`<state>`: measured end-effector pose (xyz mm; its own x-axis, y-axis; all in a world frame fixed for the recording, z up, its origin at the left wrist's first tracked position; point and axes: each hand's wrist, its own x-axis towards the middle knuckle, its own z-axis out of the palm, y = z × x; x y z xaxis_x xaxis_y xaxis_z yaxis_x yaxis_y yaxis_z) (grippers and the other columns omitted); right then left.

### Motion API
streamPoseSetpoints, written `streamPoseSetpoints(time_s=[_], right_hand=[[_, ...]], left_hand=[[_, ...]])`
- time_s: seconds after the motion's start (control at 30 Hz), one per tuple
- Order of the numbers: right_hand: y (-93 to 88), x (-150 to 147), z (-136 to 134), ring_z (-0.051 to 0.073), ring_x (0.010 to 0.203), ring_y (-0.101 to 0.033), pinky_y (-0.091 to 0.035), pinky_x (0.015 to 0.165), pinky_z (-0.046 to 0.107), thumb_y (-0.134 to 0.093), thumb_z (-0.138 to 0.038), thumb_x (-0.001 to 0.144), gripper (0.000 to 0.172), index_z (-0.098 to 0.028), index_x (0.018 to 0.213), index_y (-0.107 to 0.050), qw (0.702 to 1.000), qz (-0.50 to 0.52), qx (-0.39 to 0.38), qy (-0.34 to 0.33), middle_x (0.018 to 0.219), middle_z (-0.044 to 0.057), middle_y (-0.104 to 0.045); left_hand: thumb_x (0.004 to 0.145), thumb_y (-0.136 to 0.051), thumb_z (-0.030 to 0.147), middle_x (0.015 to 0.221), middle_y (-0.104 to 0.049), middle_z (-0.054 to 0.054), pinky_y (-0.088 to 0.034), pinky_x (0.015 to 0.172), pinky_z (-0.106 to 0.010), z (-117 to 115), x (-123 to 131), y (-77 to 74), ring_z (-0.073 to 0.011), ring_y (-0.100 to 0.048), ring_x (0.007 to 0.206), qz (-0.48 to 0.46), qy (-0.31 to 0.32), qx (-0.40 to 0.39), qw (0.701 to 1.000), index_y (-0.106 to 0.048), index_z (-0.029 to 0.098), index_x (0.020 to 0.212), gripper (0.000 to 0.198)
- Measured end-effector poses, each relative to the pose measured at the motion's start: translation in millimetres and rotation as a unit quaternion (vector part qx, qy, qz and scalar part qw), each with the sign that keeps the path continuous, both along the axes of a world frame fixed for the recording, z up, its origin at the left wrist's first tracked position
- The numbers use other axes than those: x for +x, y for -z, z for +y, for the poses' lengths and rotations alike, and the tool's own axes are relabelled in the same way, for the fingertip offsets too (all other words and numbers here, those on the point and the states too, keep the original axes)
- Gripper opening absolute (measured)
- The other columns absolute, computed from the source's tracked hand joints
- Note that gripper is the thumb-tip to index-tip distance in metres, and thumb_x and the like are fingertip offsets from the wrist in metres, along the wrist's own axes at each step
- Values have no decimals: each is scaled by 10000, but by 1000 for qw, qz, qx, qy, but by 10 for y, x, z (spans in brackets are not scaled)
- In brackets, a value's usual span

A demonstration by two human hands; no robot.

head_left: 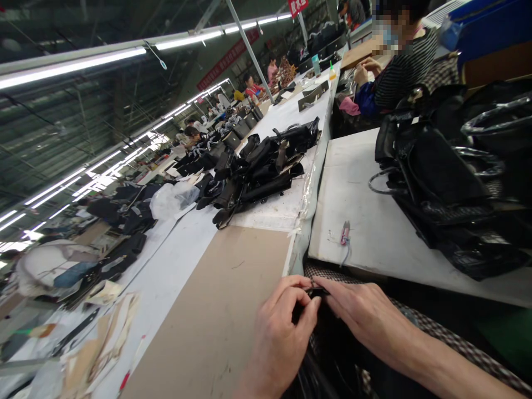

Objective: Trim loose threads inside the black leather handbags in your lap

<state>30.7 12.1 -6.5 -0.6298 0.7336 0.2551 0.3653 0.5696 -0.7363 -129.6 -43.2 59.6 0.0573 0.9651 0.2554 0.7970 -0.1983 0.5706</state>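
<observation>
In front of me, by the table's near edge, my left hand (286, 327) pinches the edge of a black bag (334, 346), thumb and forefinger curled together. Across from it my right hand (366, 307) presses its straighter fingers on the same edge, so the two hands' fingertips nearly meet. Most of the black bag hangs below the hands over my lap and is dark, its details hard to make out. Brown-and-white checked cloth (453, 338) shows under my right forearm. A small pink tool, perhaps thread snips (344, 233), lies on the white side table (353, 183).
Black handbags (449, 172) are piled on the side table at right. More black bag pieces (266, 166) lie on the long table beyond a beige board (216, 299). A red pen (125, 380) and light strips (103, 343) lie at left. A masked co-worker (403, 66) sits at upper right.
</observation>
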Motion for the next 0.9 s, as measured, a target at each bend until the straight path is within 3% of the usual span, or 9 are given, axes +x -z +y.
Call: streamPoseSetpoints(time_s=[0.17,0.33,0.6,0.7,0.77,0.9], right_hand=[[22,32,8,223,863,-709,-561,731,321,-412,-179,972,309,-163,1234,-574,1000,14,7,-14,1029,102,-726],[25,52,5,198,823,-706,-561,763,309,-376,-214,999,324,-167,1248,-578,999,35,0,-28,975,91,-734],[-71,95,3,168,695,-647,-475,627,267,-312,-166,995,315,-155,1122,-600,997,35,5,-67,792,50,-680],[-81,98,0,157,638,-615,-430,595,268,-297,-214,1016,317,-158,987,-608,997,30,10,-71,723,28,-638],[-78,100,-4,156,637,-621,-417,592,270,-295,-239,1022,324,-164,961,-604,998,26,15,-53,737,30,-645],[-138,114,-3,161,589,-620,-383,548,281,-292,-254,1020,337,-187,905,-602,1000,2,22,-11,708,14,-647]], left_hand=[[865,-582,121,845,-653,-12,-502,717,-234,27,37,10,-126,-643,781,14,-21,18,1000,-514,194,698,194],[857,-583,115,803,-638,-4,-489,689,-234,39,49,-32,-121,-625,744,24,-20,13,999,-490,193,676,217],[857,-582,144,768,-632,16,-482,669,-227,-8,49,16,-113,-615,702,23,-26,16,999,-457,202,700,209],[846,-602,191,781,-635,21,-501,717,-234,-15,44,-25,-117,-621,723,-32,-73,-56,995,-468,209,764,157],[833,-619,206,887,-654,4,-510,796,-242,-35,35,-93,-133,-635,837,-92,-90,-133,983,-518,211,870,108],[777,-682,206,1045,-657,1,-496,841,-236,-128,7,-254,-161,-629,945,-114,-127,-219,961,-582,232,998,244]])
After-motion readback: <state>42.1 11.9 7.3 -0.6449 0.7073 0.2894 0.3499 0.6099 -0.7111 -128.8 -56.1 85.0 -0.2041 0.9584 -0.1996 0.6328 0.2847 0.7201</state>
